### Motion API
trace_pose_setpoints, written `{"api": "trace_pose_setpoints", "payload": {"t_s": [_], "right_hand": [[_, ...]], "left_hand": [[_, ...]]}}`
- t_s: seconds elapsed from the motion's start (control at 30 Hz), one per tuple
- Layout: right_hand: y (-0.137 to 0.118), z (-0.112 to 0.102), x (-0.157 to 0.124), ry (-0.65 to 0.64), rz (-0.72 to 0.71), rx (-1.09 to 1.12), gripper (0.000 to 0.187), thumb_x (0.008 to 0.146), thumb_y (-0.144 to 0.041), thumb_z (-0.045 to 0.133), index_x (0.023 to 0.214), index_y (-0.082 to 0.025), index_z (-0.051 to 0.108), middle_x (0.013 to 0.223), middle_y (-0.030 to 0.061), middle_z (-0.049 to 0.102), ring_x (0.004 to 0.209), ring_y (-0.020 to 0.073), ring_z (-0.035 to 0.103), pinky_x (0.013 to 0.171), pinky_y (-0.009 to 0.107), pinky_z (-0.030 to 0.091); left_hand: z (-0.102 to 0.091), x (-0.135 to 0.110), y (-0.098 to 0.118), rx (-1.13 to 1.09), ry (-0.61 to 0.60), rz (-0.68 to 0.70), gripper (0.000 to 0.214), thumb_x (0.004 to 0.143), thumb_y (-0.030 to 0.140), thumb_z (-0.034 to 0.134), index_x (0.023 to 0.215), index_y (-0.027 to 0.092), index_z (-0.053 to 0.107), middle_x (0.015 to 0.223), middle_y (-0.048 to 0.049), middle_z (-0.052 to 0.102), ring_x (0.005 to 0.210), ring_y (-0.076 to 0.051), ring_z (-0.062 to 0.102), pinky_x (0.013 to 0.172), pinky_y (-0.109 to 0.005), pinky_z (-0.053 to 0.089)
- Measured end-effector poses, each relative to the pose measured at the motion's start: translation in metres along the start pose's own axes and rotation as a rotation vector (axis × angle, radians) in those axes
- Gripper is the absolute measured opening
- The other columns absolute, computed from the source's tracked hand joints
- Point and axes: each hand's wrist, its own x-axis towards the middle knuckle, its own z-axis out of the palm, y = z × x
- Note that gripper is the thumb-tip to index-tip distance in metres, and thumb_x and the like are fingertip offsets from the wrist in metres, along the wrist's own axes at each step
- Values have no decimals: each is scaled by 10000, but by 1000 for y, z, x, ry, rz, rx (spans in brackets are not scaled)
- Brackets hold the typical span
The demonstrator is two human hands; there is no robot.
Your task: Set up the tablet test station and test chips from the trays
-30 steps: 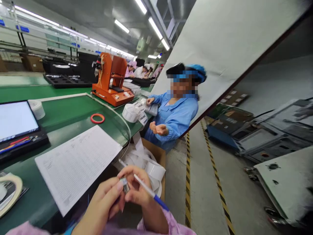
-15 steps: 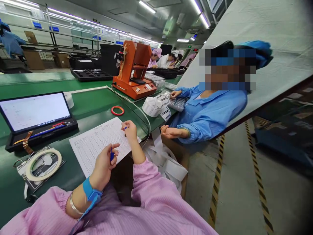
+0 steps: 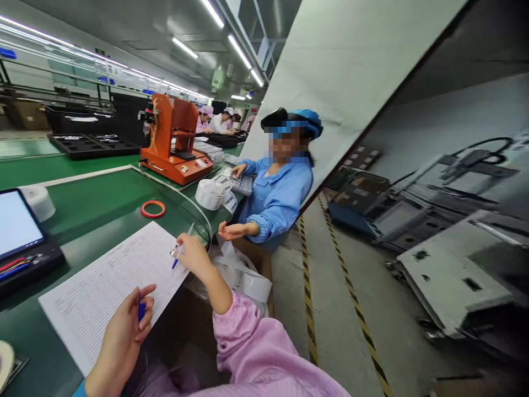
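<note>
On my feed, far left, a tablet (image 3: pixel 16 223) sits in its black case on the green bench (image 3: pixel 82 190), and a printed sheet (image 3: pixel 111 292) lies lower left. Down at the bottom my left hand (image 3: pixel 118 344) is clenched round a blue pen (image 3: pixel 141 310), just over the sheet's near edge. Moving across, a red tape ring (image 3: pixel 152 209) lies on the bench, with an orange machine (image 3: pixel 171 146) beyond it. And here's the change: the right hand (image 3: pixel 194 256) has come up off the sheet, its fingers pinching a slim pen (image 3: pixel 181 251) and a small metal piece (image 3: pixel 173 252), both now hanging just past the sheet's far corner. Beside that, a white label roll (image 3: pixel 210 194) sits on the bench edge. Further right, a co-worker (image 3: pixel 281 190) in a blue smock holds one hand open, palm up, the other resting on a metal tray (image 3: pixel 242 184).
</note>
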Motion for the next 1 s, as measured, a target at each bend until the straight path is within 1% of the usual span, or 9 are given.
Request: {"api": "trace_pose_setpoints", "payload": {"t_s": [0.1, 0.2, 0.3, 0.4, 0.47, 0.53, 0.73, 0.9, 1.0], "right_hand": [[0, 2, 2, -35, -15, 19, 302, 717, -199, 747, 973, -213, 587, 939, 18, 655, 910, 185, 574, 769, 277, 388], [4, 0, 7, -73, -11, 95, 373, 690, -151, 733, 1022, -207, 573, 947, 17, 658, 912, 181, 582, 775, 273, 402], [5, -2, 13, -144, -4, 157, 434, 653, -119, 717, 1048, -204, 559, 933, 5, 656, 837, 157, 588, 710, 248, 410], [0, -2, 18, -178, 42, 154, 469, 584, -179, 777, 1001, -205, 565, 819, -20, 632, 735, 152, 574, 628, 238, 392], [-7, -2, 19, -164, 89, 144, 463, 563, -205, 798, 962, -201, 564, 756, -30, 601, 711, 158, 563, 613, 242, 380], [-13, -1, 19, -142, 119, 139, 421, 579, -173, 777, 937, -197, 557, 735, -33, 579, 711, 159, 557, 615, 244, 374], [-18, 1, 13, -126, 90, 186, 400, 623, -70, 683, 969, -207, 538, 808, -22, 581, 755, 146, 562, 638, 231, 394], [-10, 8, 7, -41, 4, 384, 356, 669, -36, 617, 963, -221, 542, 858, -24, 604, 777, 134, 584, 696, 242, 443], [-1, -3, 0, 63, 28, 515, 321, 676, -45, 617, 937, -221, 553, 862, -21, 618, 797, 141, 604, 723, 259, 469]], "left_hand": [[-6, 5, -2, -33, -21, -23, 216, 927, 232, 449, 1046, 82, 548, 643, 24, 477, 363, -27, 306, 287, -118, 224], [-6, 6, -3, -47, -20, -40, 199, 918, 224, 460, 1022, 86, 556, 643, 19, 486, 355, -30, 307, 280, -126, 235], [-2, 5, -1, -59, 0, -56, 173, 908, 208, 463, 992, 89, 558, 632, 22, 477, 345, -29, 303, 276, -126, 227], [-1, 5, -1, -71, 10, -71, 152, 901, 196, 462, 969, 100, 557, 624, 26, 468, 340, -28, 296, 275, -123, 214], [-2, 6, -2, -70, 0, -69, 151, 905, 198, 459, 968, 102, 558, 627, 22, 477, 341, -27, 304, 279, -120, 219], [-4, 7, -3, -70, -7, -64, 161, 917, 206, 450, 968, 98, 557, 625, 18, 486, 339, -27, 313, 277, -117, 219], [-5, 8, -4, -77, -16, -57, 173, 933, 203, 437, 969, 83, 556, 616, 10, 495, 344, -30, 326, 270, -116, 228], [-8, 10, -5, -77, -50, -57, 146, 907, 202, 478, 957, 99, 568, 642, 8, 497, 364, -37, 330, 278, -129, 251], [-10, 11, -7, -71, -66, -48, 147, 905, 215, 484, 949, 105, 571, 646, 7, 497, 374, -34, 330, 288, -122, 246]]}}
